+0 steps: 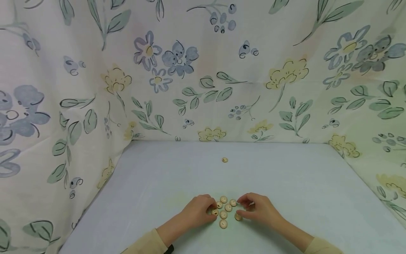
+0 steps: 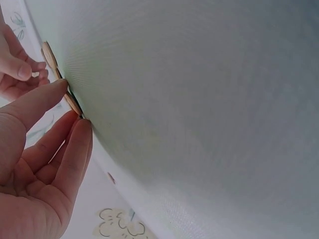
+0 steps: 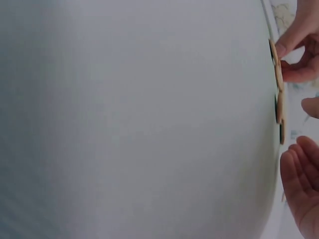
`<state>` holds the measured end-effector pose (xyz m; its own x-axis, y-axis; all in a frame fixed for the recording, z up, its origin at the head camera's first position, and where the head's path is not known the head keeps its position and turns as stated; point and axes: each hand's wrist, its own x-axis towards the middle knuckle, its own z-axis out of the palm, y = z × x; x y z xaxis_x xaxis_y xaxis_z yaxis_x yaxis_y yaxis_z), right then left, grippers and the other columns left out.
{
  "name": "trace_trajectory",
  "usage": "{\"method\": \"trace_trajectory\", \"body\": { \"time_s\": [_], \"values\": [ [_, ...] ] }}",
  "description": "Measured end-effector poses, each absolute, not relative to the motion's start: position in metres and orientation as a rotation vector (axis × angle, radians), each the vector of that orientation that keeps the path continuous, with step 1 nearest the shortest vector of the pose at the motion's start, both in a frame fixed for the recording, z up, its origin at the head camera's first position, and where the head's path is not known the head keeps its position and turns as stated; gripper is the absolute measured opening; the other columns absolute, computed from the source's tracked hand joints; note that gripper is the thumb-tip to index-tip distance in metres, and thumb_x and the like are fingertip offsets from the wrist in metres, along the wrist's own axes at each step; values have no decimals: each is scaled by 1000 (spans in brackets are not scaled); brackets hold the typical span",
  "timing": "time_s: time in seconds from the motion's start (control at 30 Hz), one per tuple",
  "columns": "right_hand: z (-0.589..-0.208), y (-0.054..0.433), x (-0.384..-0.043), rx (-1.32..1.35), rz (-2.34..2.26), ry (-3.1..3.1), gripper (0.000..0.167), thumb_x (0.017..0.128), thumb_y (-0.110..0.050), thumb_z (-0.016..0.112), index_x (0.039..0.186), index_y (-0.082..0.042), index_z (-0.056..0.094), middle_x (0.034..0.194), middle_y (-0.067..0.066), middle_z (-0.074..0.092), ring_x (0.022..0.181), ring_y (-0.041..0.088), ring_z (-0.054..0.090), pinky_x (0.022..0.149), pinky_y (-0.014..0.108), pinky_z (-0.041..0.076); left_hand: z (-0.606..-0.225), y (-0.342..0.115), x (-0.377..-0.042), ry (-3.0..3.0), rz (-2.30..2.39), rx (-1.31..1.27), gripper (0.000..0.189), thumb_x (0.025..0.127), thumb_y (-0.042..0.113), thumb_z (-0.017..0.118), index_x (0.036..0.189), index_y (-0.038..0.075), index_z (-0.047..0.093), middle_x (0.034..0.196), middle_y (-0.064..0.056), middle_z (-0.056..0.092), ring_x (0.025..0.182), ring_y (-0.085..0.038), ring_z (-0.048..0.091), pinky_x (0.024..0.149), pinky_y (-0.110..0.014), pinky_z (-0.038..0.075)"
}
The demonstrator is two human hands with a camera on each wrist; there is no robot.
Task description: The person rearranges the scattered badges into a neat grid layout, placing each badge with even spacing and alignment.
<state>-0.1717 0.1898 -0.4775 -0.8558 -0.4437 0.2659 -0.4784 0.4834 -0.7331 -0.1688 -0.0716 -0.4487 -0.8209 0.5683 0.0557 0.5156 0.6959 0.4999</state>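
Several round wooden buttons lie in a loose cluster on the pale tabletop, among them one button point(image 1: 223, 224) at the near end and one point(image 1: 223, 199) at the far end. At the cluster's left side my left hand point(image 1: 200, 211) pinches a wooden button point(image 1: 215, 212) between thumb and fingertips, low at the table surface. On the right side my right hand point(image 1: 260, 209) is held with thumb and fingers apart. Its thumb overlaps another button point(image 1: 238, 217) in the head view, and its fingertips come close to a button point(image 1: 233, 203). The right wrist view shows the right hand point(image 3: 303, 184) with a gap between thumb and fingers.
A single wooden button point(image 1: 225, 159) lies farther back on the white table point(image 1: 171, 169). Floral cloth point(image 1: 203, 88) hangs behind the table and along both sides.
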Motion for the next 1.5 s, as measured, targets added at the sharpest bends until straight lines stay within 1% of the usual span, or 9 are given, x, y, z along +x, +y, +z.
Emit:
{"method": "trace_trajectory", "body": {
  "time_s": [0.17, 0.37, 0.57, 0.8, 1.13, 1.5],
  "values": [
    [-481, 188, -163, 905, 1280, -2637, 28, 80, -28, 81, 99, -12, 69, 89, -7, 65, 77, 7, 58, 68, 24, 52, -448, -72, -168, 2812, 765, 916, 15, 79, 15, 79, 91, 10, 71, 78, 9, 57, 69, -1, 45, 65, -19, 42],
    [-483, 187, -161, 936, 1215, -2641, 26, 78, -25, 82, 99, -16, 68, 88, -12, 62, 77, 4, 56, 66, 23, 50, -446, -70, -169, 2809, 762, 919, 16, 79, 16, 79, 91, 10, 71, 79, 8, 58, 69, -1, 45, 66, -19, 42],
    [-480, 187, -160, 973, 1199, -2658, 26, 79, -25, 82, 98, -17, 67, 90, -11, 62, 78, 4, 55, 67, 23, 49, -445, -69, -170, 2816, 754, 917, 16, 79, 15, 79, 90, 10, 70, 79, 8, 57, 69, -1, 45, 66, -19, 42],
    [-485, 187, -163, 1017, 1166, -2637, 23, 77, -19, 83, 95, -18, 67, 85, -13, 60, 75, 2, 53, 65, 21, 47, -446, -69, -171, 2819, 754, 926, 15, 78, 15, 79, 90, 10, 70, 79, 8, 58, 69, -1, 45, 65, -19, 42],
    [-485, 187, -162, 1033, 1195, -2624, 20, 79, -18, 81, 93, -19, 67, 85, -14, 60, 74, 2, 54, 64, 21, 47, -446, -69, -170, 2816, 752, 931, 15, 79, 15, 79, 90, 10, 71, 79, 8, 59, 69, -1, 45, 66, -19, 42],
    [-481, 185, -162, 1044, 1217, -2681, 19, 80, -24, 81, 91, -18, 66, 82, -12, 60, 72, 4, 53, 63, 21, 46, -445, -71, -167, 2799, 768, 900, 15, 78, 15, 79, 90, 10, 71, 78, 9, 58, 69, -1, 46, 66, -20, 42]
  ]
}}
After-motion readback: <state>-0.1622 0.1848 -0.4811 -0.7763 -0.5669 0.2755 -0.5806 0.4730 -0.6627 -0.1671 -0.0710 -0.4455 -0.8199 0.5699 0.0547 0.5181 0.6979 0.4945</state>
